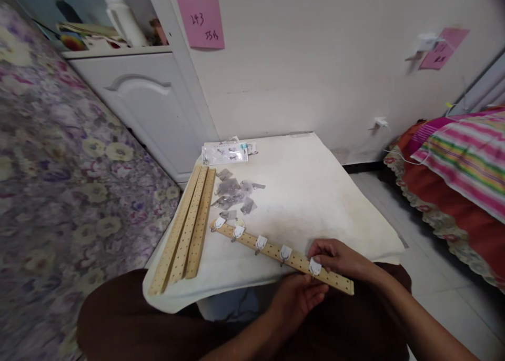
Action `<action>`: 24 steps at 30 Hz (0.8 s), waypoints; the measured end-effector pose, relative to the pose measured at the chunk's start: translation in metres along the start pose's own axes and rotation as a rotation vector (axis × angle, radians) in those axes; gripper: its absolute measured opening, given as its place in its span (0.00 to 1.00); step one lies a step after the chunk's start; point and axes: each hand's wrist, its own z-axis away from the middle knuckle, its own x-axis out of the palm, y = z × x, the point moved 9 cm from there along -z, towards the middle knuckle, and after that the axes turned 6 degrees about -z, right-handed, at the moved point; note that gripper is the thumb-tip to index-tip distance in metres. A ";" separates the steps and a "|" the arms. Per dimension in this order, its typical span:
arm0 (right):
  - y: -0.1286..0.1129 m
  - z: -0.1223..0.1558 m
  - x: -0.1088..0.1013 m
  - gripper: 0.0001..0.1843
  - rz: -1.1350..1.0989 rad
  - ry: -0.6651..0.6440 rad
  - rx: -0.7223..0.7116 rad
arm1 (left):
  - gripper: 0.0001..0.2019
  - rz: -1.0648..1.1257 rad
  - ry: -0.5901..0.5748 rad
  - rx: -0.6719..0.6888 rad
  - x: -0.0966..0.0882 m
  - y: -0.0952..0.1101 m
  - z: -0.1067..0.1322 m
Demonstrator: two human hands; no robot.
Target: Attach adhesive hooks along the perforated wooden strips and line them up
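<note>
Three bare strips: side by side along the left of the white table.
Small clear packets: a loose heap beside them, in front of flat packages.
Tagged strip: slanting over the near edge — five white tags (metal bits beneath).
Left hand: fingertips under the fifth tag, some curled; whether they pinch, I cannot tell.
Right hand: narrow — thumb and fingers holding the tagged strip at that tag.

Marks on the white tags are too small to read; what the small bags hold is blurred. Right-hand fingers hide part of the wooden strip. The curtain runs off left, the bed off right.
</note>
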 end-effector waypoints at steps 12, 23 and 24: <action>-0.002 0.001 0.000 0.07 0.005 -0.002 -0.022 | 0.10 0.007 -0.013 0.013 -0.002 0.000 -0.001; -0.007 -0.004 -0.006 0.11 -0.011 0.020 0.018 | 0.11 -0.025 -0.037 -0.014 -0.001 -0.001 0.003; -0.009 -0.007 -0.009 0.11 -0.002 0.036 0.006 | 0.11 -0.038 -0.036 -0.026 -0.003 -0.002 0.004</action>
